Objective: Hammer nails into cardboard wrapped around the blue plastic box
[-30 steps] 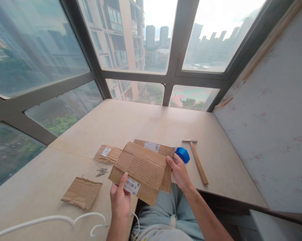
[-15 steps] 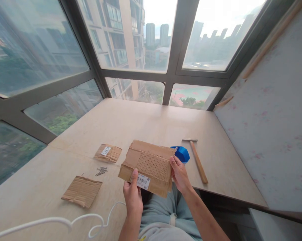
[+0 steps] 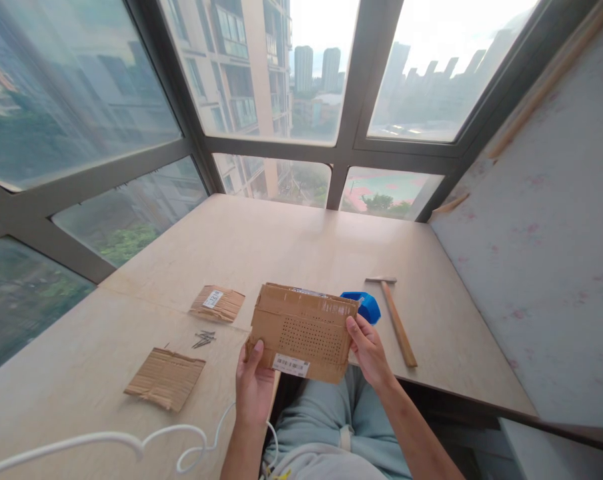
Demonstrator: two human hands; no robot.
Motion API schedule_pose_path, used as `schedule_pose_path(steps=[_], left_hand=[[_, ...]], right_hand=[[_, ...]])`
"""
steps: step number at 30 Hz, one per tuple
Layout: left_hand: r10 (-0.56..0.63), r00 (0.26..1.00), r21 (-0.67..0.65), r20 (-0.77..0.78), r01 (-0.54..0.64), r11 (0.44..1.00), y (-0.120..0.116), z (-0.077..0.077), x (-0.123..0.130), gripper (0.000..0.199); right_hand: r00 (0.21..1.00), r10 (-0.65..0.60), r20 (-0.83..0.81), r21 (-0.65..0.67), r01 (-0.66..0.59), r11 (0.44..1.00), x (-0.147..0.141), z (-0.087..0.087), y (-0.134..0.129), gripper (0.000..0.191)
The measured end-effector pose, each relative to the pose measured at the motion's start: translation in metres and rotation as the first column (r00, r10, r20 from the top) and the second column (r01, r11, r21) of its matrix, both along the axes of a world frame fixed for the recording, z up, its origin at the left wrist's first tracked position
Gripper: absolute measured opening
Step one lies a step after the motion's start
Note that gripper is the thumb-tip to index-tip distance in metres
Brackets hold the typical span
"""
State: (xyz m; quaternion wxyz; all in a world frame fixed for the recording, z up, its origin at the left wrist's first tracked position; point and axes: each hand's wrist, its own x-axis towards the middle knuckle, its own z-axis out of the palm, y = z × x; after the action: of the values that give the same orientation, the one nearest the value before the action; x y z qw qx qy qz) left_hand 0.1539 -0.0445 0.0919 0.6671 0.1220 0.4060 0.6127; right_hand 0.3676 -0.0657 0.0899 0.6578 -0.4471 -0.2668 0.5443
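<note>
A flattened piece of cardboard (image 3: 309, 337) is held up above the table's front edge, over my lap. Rows of small holes cover its middle, and a white barcode label sits along its lower edge. My left hand (image 3: 255, 380) grips the lower left corner, thumb on the face. On the right edge, my right hand (image 3: 369, 350) pinches it with the thumb in front. Behind the cardboard's right side, a blue plastic container (image 3: 369, 307) shows only in part. To the right of that lies a hammer (image 3: 397, 323) with a wooden handle.
On the left of the pale table (image 3: 261, 233) lie a small labelled cardboard piece (image 3: 217, 304), several nails (image 3: 204, 339) and a ribbed cardboard piece (image 3: 165, 378). A white cable (image 3: 106, 437) curls across the near left. Windows and a papered wall (image 3: 556, 267) border the table.
The cardboard has turned more level and now faces me more squarely. My left hand has shifted left to its corner, and my right hand has moved slightly right with its edge.
</note>
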Motion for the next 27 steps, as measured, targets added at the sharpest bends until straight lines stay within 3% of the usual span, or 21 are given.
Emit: schedule_pose_path(steps=[6, 11, 15, 20, 23, 27], left_hand=[[0.011, 1.000, -0.064, 0.000, -0.011, 0.998, 0.000, -0.004, 0.001, 0.059], [-0.035, 0.999, -0.083, -0.002, 0.035, 0.996, -0.005, -0.010, 0.009, 0.049], [-0.180, 0.981, -0.137, -0.069, 0.169, 0.976, -0.006, -0.007, 0.004, 0.045], [-0.396, 0.914, -0.097, -0.092, 0.388, 0.917, -0.006, 0.009, -0.006, 0.049], [-0.421, 0.890, -0.088, -0.172, 0.412, 0.907, -0.006, 0.013, -0.003, 0.057], [-0.372, 0.845, -0.113, -0.385, 0.357, 0.927, -0.004, 0.009, 0.004, 0.056]], right_hand=[[0.998, -0.053, -0.036, -0.043, 0.051, 0.998, -0.002, 0.002, -0.002, 0.041], [0.997, -0.077, -0.023, -0.030, 0.076, 0.997, -0.003, 0.013, -0.002, 0.043], [0.992, -0.127, 0.009, -0.103, 0.127, 0.987, 0.002, 0.016, -0.002, 0.038], [0.997, -0.075, -0.005, -0.145, 0.074, 0.987, 0.011, 0.015, -0.005, 0.039], [0.999, -0.031, -0.012, -0.150, 0.029, 0.988, 0.013, 0.014, -0.008, 0.039], [1.000, 0.000, 0.001, -0.123, 0.000, 0.992, 0.013, 0.012, -0.007, 0.034]])
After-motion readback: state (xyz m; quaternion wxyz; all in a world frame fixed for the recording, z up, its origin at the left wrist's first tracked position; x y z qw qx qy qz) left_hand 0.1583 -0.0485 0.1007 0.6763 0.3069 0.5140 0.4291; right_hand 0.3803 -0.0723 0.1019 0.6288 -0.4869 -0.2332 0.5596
